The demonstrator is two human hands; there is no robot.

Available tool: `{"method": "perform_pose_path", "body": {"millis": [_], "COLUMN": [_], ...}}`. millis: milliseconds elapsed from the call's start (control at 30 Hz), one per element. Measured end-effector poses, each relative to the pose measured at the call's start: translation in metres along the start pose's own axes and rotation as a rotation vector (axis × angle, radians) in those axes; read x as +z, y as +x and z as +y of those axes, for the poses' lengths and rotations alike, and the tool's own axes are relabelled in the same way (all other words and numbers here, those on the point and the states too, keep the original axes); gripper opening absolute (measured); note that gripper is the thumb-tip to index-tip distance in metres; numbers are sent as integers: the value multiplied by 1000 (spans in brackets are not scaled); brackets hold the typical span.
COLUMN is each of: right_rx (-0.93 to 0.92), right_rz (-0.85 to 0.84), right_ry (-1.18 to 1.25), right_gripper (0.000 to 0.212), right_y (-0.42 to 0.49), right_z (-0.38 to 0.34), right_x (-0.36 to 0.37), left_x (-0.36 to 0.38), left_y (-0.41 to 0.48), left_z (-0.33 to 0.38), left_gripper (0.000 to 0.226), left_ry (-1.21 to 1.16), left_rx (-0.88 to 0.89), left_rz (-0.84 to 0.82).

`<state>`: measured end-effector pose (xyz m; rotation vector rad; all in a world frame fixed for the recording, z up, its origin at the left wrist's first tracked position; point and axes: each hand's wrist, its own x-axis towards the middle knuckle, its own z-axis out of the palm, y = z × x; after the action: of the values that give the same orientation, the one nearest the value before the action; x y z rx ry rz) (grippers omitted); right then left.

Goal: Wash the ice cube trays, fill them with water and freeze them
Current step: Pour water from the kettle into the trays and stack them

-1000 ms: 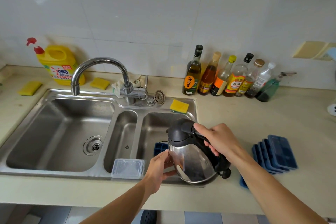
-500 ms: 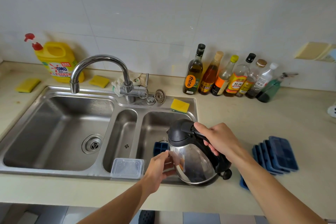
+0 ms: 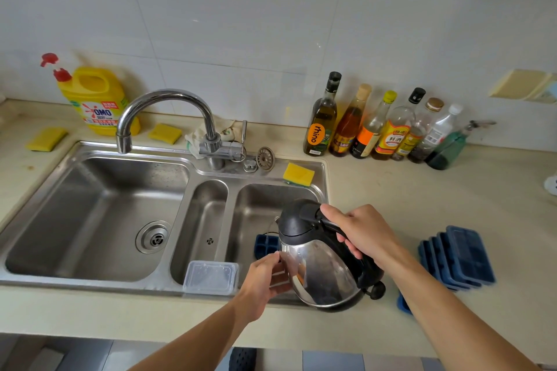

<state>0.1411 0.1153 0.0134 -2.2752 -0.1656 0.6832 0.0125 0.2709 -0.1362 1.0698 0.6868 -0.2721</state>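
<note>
A steel kettle [image 3: 319, 274] with a black lid is tilted over the right sink basin [image 3: 259, 208]. My right hand [image 3: 361, 232] grips its black handle. My left hand [image 3: 265, 277] touches the kettle's side near the spout, fingers curved against the steel. Under the spout a dark blue ice cube tray [image 3: 265, 245] lies in the basin, mostly hidden by the kettle. Several more blue ice cube trays [image 3: 458, 256] lean in a stack on the counter to the right; another blue piece [image 3: 404, 304] shows beside my right forearm.
The faucet [image 3: 168, 105] arches over the large left basin [image 3: 99, 214]. A clear plastic box [image 3: 211, 277] sits on the sink's front rim. A yellow sponge [image 3: 298, 173] lies at the back rim. Bottles [image 3: 370, 126] line the wall; a detergent jug [image 3: 96, 99] stands back left.
Both hands and the kettle stay almost where they were over the right basin; the view has shifted slightly.
</note>
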Motion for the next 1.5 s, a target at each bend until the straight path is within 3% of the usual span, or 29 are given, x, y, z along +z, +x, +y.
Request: {"method": "perform_pose_path", "body": {"millis": [533,1500], "right_rx": [-6,2], "right_rz": [-14,-3], "right_ry": [-4,-9], "right_gripper": [66,65], "right_y": [-4,-29], "right_z": [3,3], "right_x": [-2,-14], "left_x": [2,17], "left_y": [-3,-19], "left_z": [0,-2], "left_gripper": [33,43], "left_ry": [-32,-57], "left_rx": [-42,-55], "left_rz": [37,49]}}
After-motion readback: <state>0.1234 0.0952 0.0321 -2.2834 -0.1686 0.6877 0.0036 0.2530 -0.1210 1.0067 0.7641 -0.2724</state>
